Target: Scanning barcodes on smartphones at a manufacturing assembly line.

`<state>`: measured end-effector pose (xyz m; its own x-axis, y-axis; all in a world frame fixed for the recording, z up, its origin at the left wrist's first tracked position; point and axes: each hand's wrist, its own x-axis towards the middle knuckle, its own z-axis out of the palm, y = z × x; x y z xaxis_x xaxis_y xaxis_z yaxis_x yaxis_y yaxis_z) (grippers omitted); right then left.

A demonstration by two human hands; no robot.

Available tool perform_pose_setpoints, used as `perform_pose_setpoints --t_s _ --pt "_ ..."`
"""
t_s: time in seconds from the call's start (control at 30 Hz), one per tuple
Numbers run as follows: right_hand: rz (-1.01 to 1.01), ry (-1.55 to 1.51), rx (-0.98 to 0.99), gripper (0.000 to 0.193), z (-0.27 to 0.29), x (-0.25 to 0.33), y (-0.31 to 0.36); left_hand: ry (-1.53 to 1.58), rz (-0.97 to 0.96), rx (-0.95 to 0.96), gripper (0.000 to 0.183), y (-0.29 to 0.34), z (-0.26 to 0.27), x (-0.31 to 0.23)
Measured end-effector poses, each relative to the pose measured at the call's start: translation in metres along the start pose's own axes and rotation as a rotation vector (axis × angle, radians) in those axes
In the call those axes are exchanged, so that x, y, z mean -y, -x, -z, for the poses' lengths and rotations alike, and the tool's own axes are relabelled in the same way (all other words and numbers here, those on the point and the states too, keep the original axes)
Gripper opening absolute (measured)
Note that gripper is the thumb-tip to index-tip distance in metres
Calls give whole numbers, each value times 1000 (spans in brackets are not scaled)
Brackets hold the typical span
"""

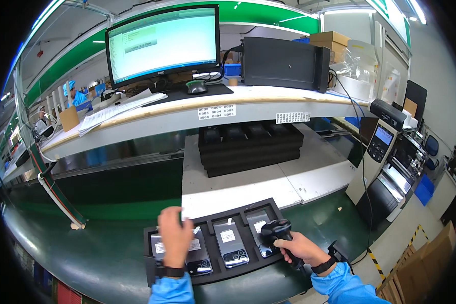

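Observation:
A black foam tray (211, 221) lies on the green bench, with several phones in its slots. Each phone, such as the middle one (234, 249), lies back up with a white label and a camera block at the near end. Over the tray's left part is my left hand (174, 237), fingers slightly apart and apparently holding nothing; it covers part of the leftmost phone (157, 245). My right hand (303, 248) is wrapped round the handle of a black handheld barcode scanner (277, 229). The scanner's head is above the rightmost phone (259, 226), partly hiding it.
Stacked black foam trays (251, 152) stand on a white board (228, 190) beneath the shelf. On the shelf are a monitor (164, 45), a mouse (196, 87), papers (114, 112) and a black computer case (283, 63). A label printer (382, 147) with a hanging cable stands at right.

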<state>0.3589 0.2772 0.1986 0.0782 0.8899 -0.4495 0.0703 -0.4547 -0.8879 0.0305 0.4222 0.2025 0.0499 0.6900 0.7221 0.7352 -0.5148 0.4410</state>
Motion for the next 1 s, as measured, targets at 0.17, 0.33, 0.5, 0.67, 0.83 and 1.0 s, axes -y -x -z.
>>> perform_pose_setpoints --t_s 0.17,0.33,0.5,0.67,0.83,1.0 --pt "128 4 -133 38 4 2 3 271 -216 279 33 12 -89 -66" --pt "196 115 -417 38 38 -13 -22 247 -327 454 44 41 -147 -86" --pt "187 348 -668 46 69 -46 -62 62 -322 550 52 32 -153 -101" --pt "215 565 -748 39 52 -31 -57 1 -276 459 43 38 -162 -106" --pt "175 572 -772 45 46 -22 -49 49 -242 427 39 35 -160 -108" --pt "137 559 -777 45 45 -20 -51 86 -218 464 37 31 -167 -105"
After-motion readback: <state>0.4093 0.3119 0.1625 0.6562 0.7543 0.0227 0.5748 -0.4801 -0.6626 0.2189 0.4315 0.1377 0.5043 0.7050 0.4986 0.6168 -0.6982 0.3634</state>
